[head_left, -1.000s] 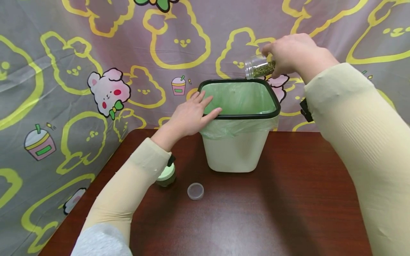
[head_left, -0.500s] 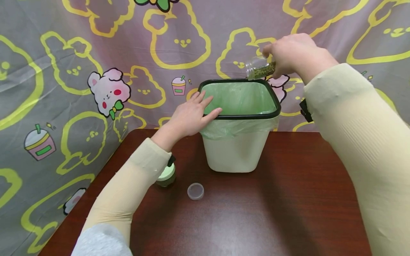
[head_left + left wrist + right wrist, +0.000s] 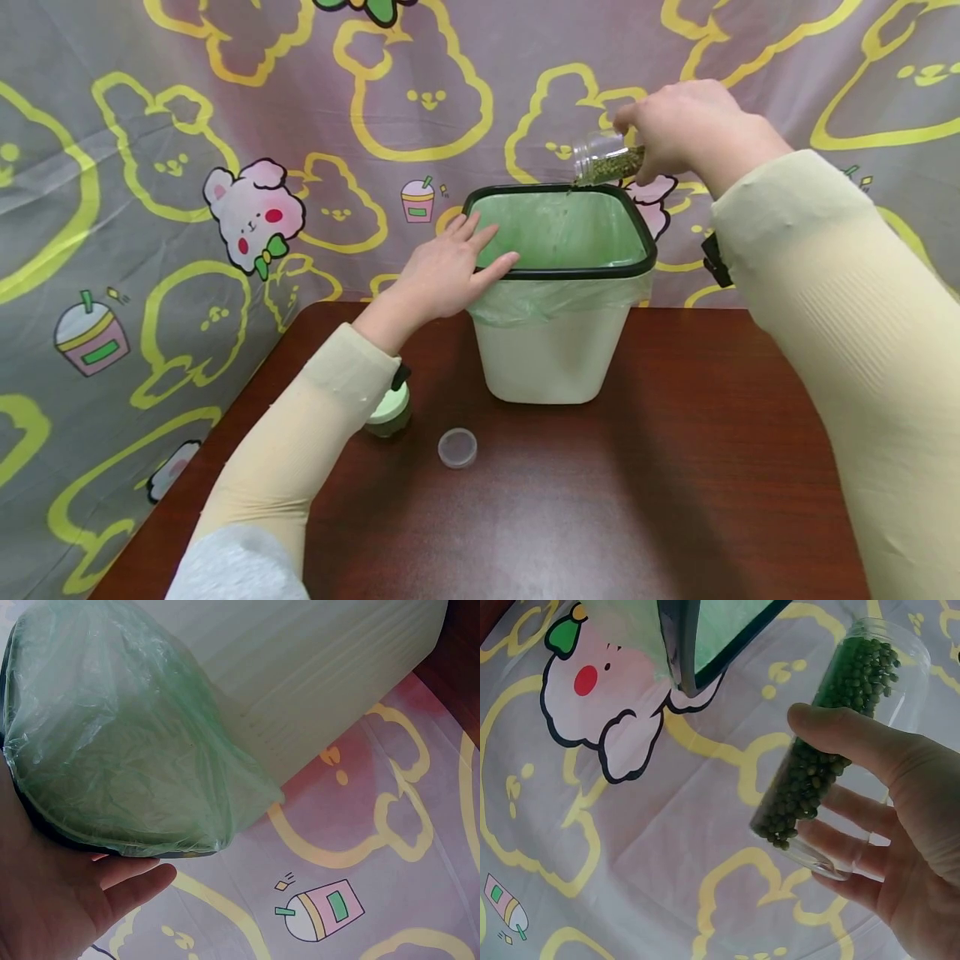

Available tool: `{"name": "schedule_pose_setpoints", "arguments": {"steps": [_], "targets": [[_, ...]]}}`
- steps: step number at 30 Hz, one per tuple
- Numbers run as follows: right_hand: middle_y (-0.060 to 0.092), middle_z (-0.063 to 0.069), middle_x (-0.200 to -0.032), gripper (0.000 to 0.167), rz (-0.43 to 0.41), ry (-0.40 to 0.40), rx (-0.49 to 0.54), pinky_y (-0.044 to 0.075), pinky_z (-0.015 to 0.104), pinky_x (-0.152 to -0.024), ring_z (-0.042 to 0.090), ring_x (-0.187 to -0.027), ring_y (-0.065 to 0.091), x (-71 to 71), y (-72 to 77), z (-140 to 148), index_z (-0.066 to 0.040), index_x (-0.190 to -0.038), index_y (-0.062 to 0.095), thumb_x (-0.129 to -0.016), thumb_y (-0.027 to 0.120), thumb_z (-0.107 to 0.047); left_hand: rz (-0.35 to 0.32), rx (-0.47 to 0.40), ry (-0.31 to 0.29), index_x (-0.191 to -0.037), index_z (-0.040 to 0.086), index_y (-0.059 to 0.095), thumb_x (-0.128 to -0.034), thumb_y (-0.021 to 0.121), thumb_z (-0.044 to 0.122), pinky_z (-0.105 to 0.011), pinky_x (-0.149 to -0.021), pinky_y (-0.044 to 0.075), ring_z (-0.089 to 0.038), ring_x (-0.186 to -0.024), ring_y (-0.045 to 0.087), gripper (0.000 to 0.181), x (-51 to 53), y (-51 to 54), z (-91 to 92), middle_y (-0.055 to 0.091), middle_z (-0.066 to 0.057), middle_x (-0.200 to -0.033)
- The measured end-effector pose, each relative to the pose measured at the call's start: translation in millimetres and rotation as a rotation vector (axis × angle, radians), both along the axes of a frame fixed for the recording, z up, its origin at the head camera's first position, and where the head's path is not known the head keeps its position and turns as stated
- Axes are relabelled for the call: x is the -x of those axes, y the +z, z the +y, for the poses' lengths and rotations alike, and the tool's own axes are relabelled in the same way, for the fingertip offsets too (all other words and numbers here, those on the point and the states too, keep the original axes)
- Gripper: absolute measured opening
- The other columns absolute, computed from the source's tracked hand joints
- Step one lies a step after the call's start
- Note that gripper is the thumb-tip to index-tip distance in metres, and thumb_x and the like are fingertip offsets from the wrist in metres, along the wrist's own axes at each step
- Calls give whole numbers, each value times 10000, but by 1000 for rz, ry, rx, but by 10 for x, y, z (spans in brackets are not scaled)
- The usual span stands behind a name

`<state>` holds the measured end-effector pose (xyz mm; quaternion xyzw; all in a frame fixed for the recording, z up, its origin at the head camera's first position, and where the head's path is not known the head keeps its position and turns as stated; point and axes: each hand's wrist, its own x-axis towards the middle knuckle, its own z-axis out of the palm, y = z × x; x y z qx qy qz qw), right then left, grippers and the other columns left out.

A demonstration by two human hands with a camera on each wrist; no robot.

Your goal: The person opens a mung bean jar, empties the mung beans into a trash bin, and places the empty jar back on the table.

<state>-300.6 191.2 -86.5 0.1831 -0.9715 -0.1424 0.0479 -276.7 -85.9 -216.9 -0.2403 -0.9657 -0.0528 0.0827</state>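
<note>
The bin [image 3: 555, 358] stands on the surface [image 3: 540, 517], near the far edge, where a hanging cloth [image 3: 292, 117] rises behind. Clock numbers here go round the middle of the bin, as the head view sees it. At 9 o'clock, the left hand [image 3: 450, 271] rests on the black rim [image 3: 558, 273], its fingers spread wide. At 1 o'clock, the right hand [image 3: 693, 125] holds a clear jar [image 3: 587, 160] tipped on its side, with fingers and thumb curled round it. The jar's mouth points toward 9 o'clock and sits just above the rim's far side. A few green beans [image 3: 617, 167] drop from it; more lie along the jar's low side. The right wrist view shows a gap between that hand and the rim.

At 7 o'clock, a little round lid [image 3: 457, 448] lies flat. At 8 o'clock, a small tub [image 3: 388, 414] with a pale green top is partly hidden by the left arm, and a strip of surface parts it from the lid. The surface stretches on at 4 and 6 o'clock.

A drawn pink cup [image 3: 93, 337] on the cloth wears a green label.

The bin is smooth and off-white, with round corners. A thin, crinkly green bag [image 3: 558, 300] lines it and folds over the rim. The surface is shiny red-brown wood.
</note>
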Motion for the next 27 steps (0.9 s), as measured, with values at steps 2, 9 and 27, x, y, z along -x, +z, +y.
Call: {"name": "schedule_pose_setpoints", "arguments": {"steps": [2,9,27], "targets": [[573,299,-1184,705,1,-1,-2,440,575,-739,481,-1018,537,3,0,1,-37,-1385,430,-792,750,-244,2,0,0,-1542,167,286,-958,223,691,-455,-1140,198,-269,-1466,90,787,-1,4,-1,128,-120,-1603],[589,282,-1146,690,10,4,-8,446,565,-725,470,-998,540,17,5,-2,-38,-1373,434,-788,745,-231,8,-1,6,-1541,170,290,-960,226,688,-458,-1136,208,-269,-1466,96,781,-1,9,-6,133,-117,-1603],[621,269,-1058,641,28,24,15,443,551,-680,451,-935,543,0,-10,-30,-45,-1332,471,-760,738,-161,5,0,2,-1541,169,291,-957,229,693,-454,-1140,196,-274,-1465,98,787,-3,1,-1,136,-123,-1601]]}}
